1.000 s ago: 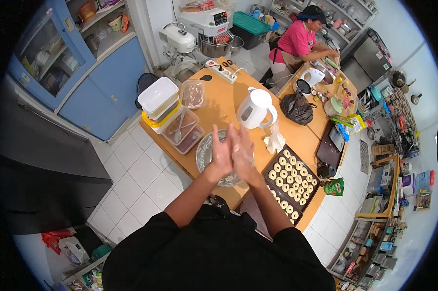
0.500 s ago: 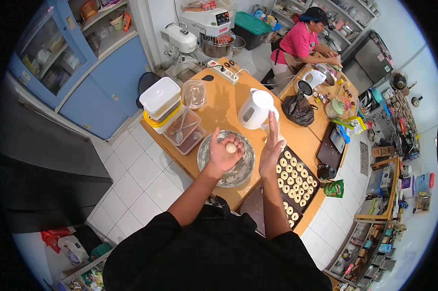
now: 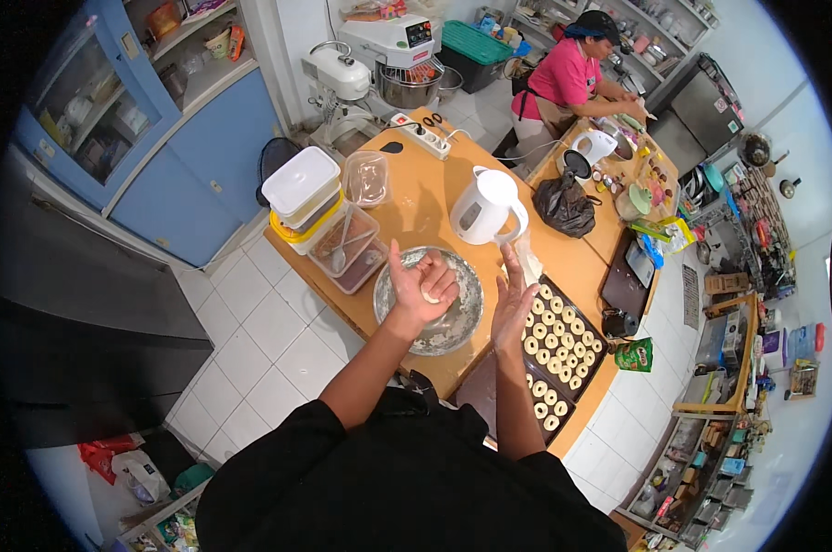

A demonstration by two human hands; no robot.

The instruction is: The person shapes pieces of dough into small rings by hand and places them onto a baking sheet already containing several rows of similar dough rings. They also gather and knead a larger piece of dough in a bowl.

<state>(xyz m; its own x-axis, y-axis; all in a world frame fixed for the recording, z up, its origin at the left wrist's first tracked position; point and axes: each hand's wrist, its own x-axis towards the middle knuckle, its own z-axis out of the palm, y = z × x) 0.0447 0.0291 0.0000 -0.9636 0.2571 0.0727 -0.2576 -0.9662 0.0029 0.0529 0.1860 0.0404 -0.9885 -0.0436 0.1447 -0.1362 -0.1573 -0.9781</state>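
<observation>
Over the metal bowl [image 3: 468, 317], my left hand [image 3: 416, 287] is palm up with its fingers curled over a small pale dough ball [image 3: 430, 297]. Most of the ball is hidden behind the fingers. My right hand [image 3: 510, 311] is raised flat beside the bowl, fingers stretched out and palm turned toward the left hand, holding nothing. Flour or dough residue coats the bowl's inside. To the right of that hand lies a dark baking tray [image 3: 563, 406] with rows of dough rings [image 3: 578, 353].
A white electric kettle [image 3: 479, 204] stands beyond the bowl. Stacked plastic tubs [image 3: 298, 184] and a clear container [image 3: 352, 241] sit at the table's left edge. A black plastic bag [image 3: 565, 208] and a laptop [image 3: 623, 274] are on the right. Another person [image 3: 563, 81] works at the far end.
The left fingers have curled in over the dough ball, which lay exposed on the open palm before. My right hand has dropped slightly toward me and remains flat.
</observation>
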